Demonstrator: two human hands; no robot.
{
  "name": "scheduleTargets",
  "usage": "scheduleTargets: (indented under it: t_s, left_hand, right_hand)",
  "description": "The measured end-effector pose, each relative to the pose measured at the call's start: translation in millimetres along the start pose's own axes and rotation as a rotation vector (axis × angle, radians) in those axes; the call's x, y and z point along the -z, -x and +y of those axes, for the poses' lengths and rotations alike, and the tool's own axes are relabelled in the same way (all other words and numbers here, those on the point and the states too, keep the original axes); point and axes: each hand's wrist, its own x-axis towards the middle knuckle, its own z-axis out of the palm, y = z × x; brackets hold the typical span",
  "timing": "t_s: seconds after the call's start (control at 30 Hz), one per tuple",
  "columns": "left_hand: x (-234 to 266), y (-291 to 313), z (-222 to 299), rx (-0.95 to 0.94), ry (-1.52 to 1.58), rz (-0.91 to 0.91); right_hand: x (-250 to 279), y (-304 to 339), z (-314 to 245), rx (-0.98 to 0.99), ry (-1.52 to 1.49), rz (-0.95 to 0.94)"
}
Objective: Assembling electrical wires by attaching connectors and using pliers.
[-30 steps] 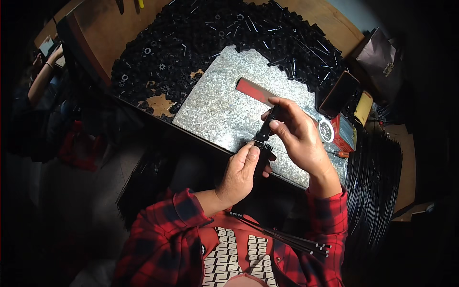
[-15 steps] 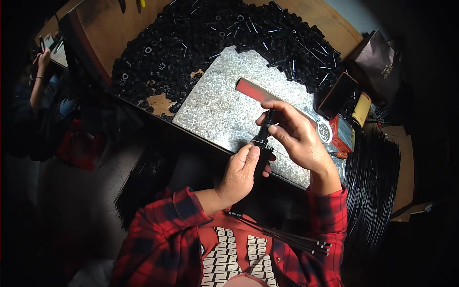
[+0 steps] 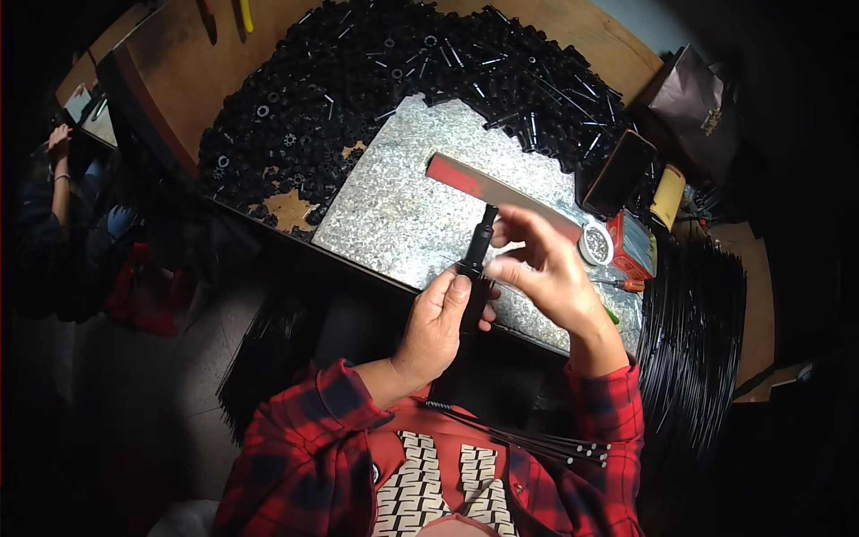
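Note:
My left hand is closed round the lower part of a black cylindrical piece, its thumb pressed on the front. The piece stands slightly tilted, with a narrower stepped top; its lower end is mostly hidden by my fingers and the dark below. Just right of it, my right hand is open with bent fingers apart, thumb and fingertips close to the piece's upper part. Beneath both hands runs the near edge of a speckled grey board. A red and brown bar lies on it behind my right hand.
Black small parts heap along the board's far side. At right are a phone, a white bowl, a red box, a screwdriver and thin black rods. Another person's hand shows at far left.
My right hand's fingers have come off the top of the black piece and spread to its right. My left hand keeps its grip. The whole view has shifted slightly.

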Motion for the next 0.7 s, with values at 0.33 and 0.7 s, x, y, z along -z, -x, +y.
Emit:
scheduleTargets:
  t_s: [0.33, 0.7]
  left_hand:
    - [-1.3, 2.5, 6.8, 0.019, 0.065, -0.078]
    - [2.8, 6.7, 14.2, 0.069, 0.075, -0.089]
  right_hand:
    - [-7.2, 15.5, -1.7, -0.163, -0.081, -0.107]
    - [-26.4, 28.5, 31.8, -0.150, -0.229, 0.115]
